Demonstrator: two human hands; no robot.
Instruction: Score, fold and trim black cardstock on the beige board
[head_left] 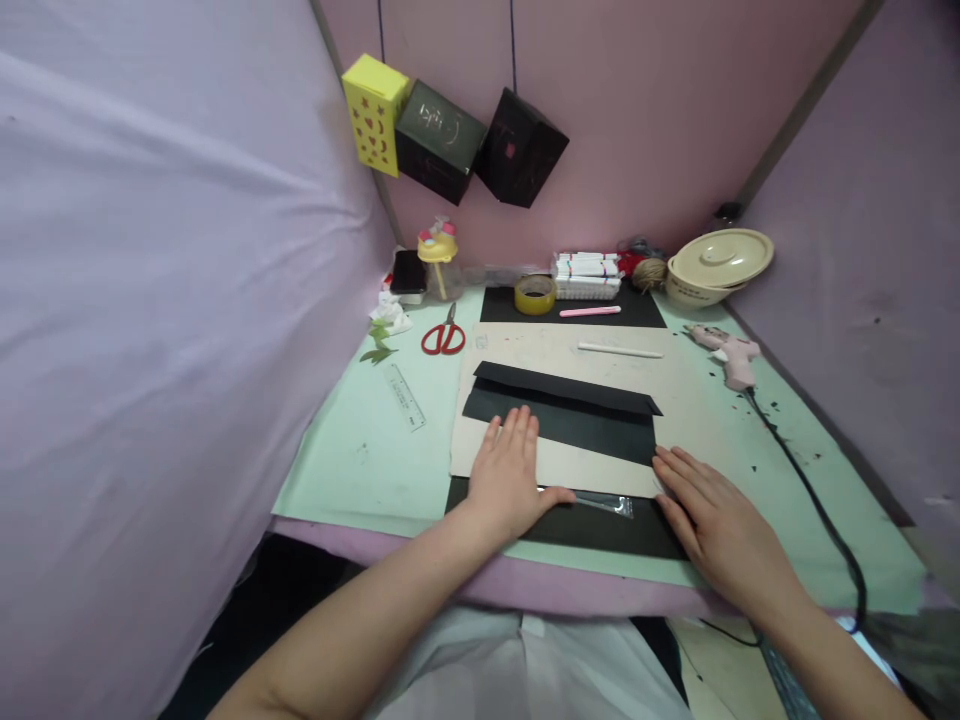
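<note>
A folded strip of black paper (577,418) lies slantwise on a pale board (491,348), its far edge creased up into a narrow flap. My left hand (510,470) rests flat with spread fingers, the fingertips on the near edge of the black paper. Over at the right, my right hand (709,515) lies with fingers stretched out, their tips touching the paper's right near corner. Beneath the board's near edge, a black sheet (600,530) shows, with a small clear plastic packet (615,505) on it. A white pen (621,350) lies beyond the black paper.
Red-handled scissors (443,338) and a clear ruler (406,397) lie to the left. A glue gun (727,355) with a black cable is at right. Tape (535,294), a pink pen (590,312), markers (586,275) and a lidded bowl (716,268) stand at the back. Boxes (441,140) hang above.
</note>
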